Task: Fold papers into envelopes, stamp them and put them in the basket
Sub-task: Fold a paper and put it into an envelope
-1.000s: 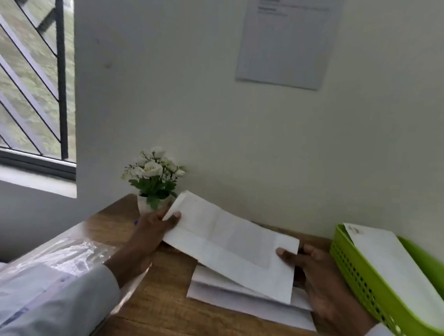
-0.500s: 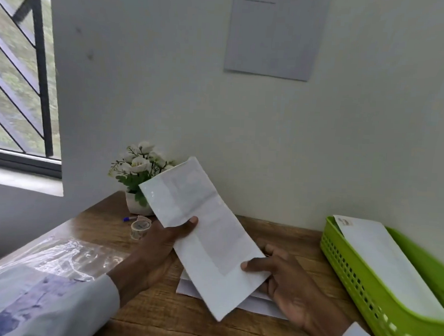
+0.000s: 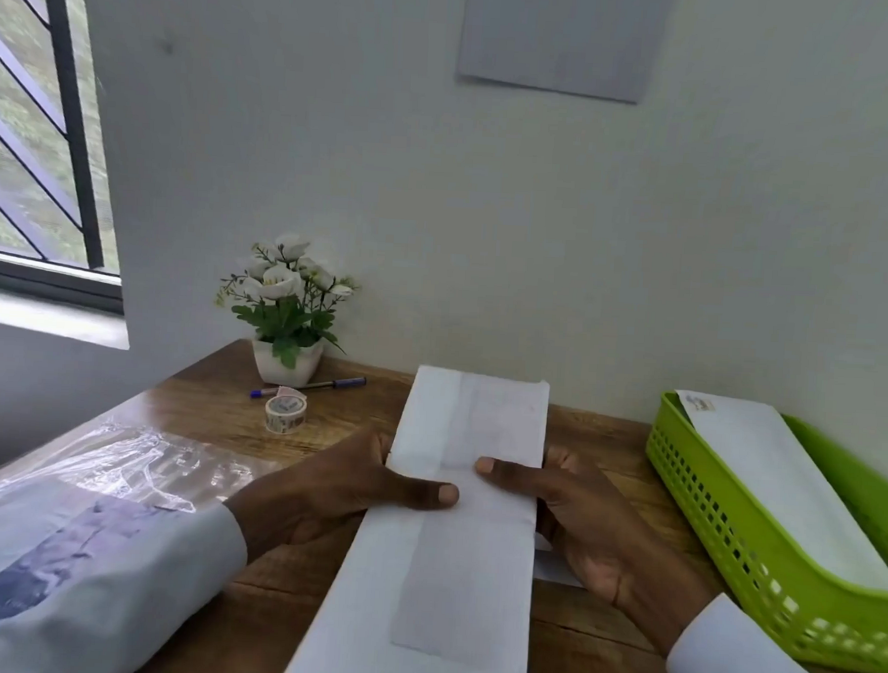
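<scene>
A long white envelope (image 3: 451, 553) with a folded sheet showing through it is held lengthwise above the wooden desk (image 3: 212, 406), its far end pointing at the wall. My left hand (image 3: 341, 490) grips its left edge with the thumb on top. My right hand (image 3: 581, 518) grips the right edge, thumb on top as well. A green perforated basket (image 3: 730, 536) stands at the right with one stamped white envelope (image 3: 779, 482) lying in it. More white paper (image 3: 553, 571) peeks out under my right hand.
A small roll of patterned tape (image 3: 285, 414) and a blue pen (image 3: 310, 386) lie near a white pot of artificial flowers (image 3: 286, 317) at the back left. Clear plastic wrap (image 3: 131, 469) covers the desk's left side. A wall rises directly behind the desk.
The envelope has turned from slanted across the desk to lengthwise, pointing away from me, and come closer. Both hands have shifted to grip its two long edges. The view has tilted down.
</scene>
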